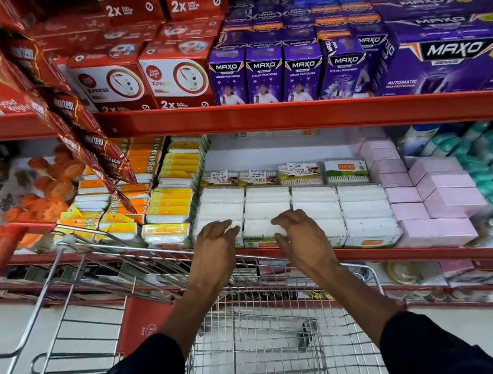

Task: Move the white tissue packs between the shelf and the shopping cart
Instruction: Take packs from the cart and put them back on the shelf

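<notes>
White tissue packs (269,212) are lying in neat rows on the middle shelf (308,114), between the yellow packs (171,203) and the pink boxes (439,191). You are reaching both arms over the shopping cart (260,337). Your left hand (216,241) and your right hand (298,236) are resting on the front packs with fingers spread and curled, holding nothing yet. Above, purple boxes (265,73) are showing "MAXO LIQUID VAPORISER", and red boxes (176,76) are showing "Good Knight XPRESS" and "2x". Small price stickers behind the packs are too blurred to read.
</notes>
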Available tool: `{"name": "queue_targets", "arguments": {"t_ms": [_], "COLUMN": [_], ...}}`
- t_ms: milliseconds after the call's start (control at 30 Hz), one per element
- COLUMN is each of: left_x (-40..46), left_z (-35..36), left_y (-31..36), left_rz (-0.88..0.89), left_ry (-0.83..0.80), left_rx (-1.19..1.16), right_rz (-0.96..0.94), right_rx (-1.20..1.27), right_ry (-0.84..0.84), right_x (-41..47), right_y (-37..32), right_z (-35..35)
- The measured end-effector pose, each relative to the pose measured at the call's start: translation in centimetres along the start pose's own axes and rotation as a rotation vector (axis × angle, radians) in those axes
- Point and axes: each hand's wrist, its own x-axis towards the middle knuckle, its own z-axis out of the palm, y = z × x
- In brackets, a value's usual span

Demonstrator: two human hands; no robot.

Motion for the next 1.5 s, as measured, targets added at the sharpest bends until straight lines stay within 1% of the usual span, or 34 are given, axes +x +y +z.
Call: {"name": "queue_targets", "arguments": {"t_ms": [67, 200, 300, 400, 467, 733, 1067, 1167, 1267, 1333, 1400, 1500], "left_x": [-0.1, -0.1, 0.4, 0.7, 0.7, 0.8, 1.3, 1.4, 1.1, 1.0, 1.2, 1.3], "left_z": [0.1, 1.0, 2.1, 2.7, 2.8, 2.2, 2.9, 3.0, 3.5, 4.0, 4.6, 5.7], "left_y": [0.8, 3.5, 5.2, 5.7, 6.0, 6.5, 6.0, 6.9, 8.8, 10.6, 11.9, 12.8], "left_rz": [0.031, 0.143, 0.201, 0.205, 0.199, 0.162, 0.16, 0.203, 0.262, 0.32, 0.363, 0.375], "left_ry": [0.007, 0.004, -0.025, -0.064, -0.082, -0.072, -0.052, -0.043, -0.038, -0.024, -0.041, -0.12], "left_rx": [-0.013, -0.029, -0.034, -0.022, -0.029, -0.11, -0.125, -0.09, -0.065, -0.058, -0.035, 0.004], "right_rz": [0.002, 0.082, 0.114, 0.099, 0.111, 0.109, 0.055, 0.05, 0.065, 0.082, 0.131, 0.191], "right_rx": [0.006, -0.011, -0.039, -0.046, -0.049, -0.046, -0.049, -0.05, -0.076, -0.106, -0.136, -0.175], "right_ry": [0.055, 0.134, 0.096, 0.063, 0.069, 0.094, 0.07, 0.09, 0.172, 0.192, 0.163, 0.1], "right_x": [-0.7, -2.6, -3.6, -3.6, -3.6, -3.3, -3.2, -3.7, -5.3, -6.7, -7.9, -8.9], "right_y": [1.0, 4.0, 5.5, 5.6, 5.6, 5.8, 6.9, 7.3, 8.3, 9.6, 10.8, 12.3], "right_z": [-0.9, -2.4, -2.7, -2.4, -2.3, -2.0, -1.5, -1.4, -1.7, -2.3, -2.6, -2.4]}}
